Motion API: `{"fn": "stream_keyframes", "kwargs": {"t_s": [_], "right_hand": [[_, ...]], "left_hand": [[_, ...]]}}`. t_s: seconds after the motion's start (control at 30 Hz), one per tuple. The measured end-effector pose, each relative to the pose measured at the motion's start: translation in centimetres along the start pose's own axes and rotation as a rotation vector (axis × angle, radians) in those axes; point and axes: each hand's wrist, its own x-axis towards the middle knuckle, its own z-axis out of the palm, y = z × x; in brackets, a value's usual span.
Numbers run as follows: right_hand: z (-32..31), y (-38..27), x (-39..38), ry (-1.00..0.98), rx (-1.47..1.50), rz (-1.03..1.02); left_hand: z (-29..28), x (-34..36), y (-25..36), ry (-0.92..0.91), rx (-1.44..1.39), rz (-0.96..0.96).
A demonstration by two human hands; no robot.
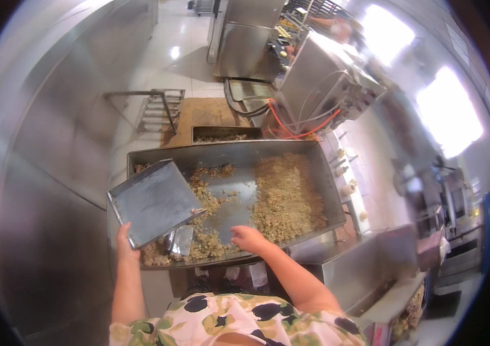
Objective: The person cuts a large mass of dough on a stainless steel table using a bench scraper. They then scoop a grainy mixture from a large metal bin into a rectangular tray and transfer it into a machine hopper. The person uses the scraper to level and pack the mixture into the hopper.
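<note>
A large rectangular metal tub (pixel 222 149) lies in front of me, with a crumbly yellow-brown mixture (pixel 288 199) heaped at its right side and scattered over its left half. My left hand (pixel 125 239) grips the near left corner of a grey metal pan (pixel 155 202), tilted over the tub's left end. The pan's inner face shows only thin residue. A small shiny metal piece (pixel 182 239), perhaps a scraper, rests in the mixture beside the pan. Over the middle of the tub, my right hand (pixel 248 238) has its fingers curled; whatever they may hold is hidden.
Beyond the tub stands a smaller metal container (pixel 227 134) with similar mixture. A steel machine (pixel 314 86) with an orange hose (pixel 297 135) is at the far right. Tall steel panels (pixel 60 173) flank the left. A metal rack (pixel 158 109) stands at the far left.
</note>
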Motion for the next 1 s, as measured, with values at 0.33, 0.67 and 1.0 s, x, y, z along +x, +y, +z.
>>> {"fn": "stream_keyframes", "kwargs": {"t_s": [0.33, 0.67, 1.0], "right_hand": [[10.0, 2.7, 13.3, -0.141, -0.063, 0.094], [15.9, -6.6, 17.7, -0.342, -0.724, -0.793], [15.6, -2.4, 22.7, -0.626, -0.787, -0.59]], "left_hand": [[-1.5, 3.2, 0.4, 0.071, -0.129, 0.051], [-1.2, 6.9, 0.1, 0.182, -0.243, 0.135], [0.2, 7.7, 0.0, 0.222, -0.23, 0.21]]}}
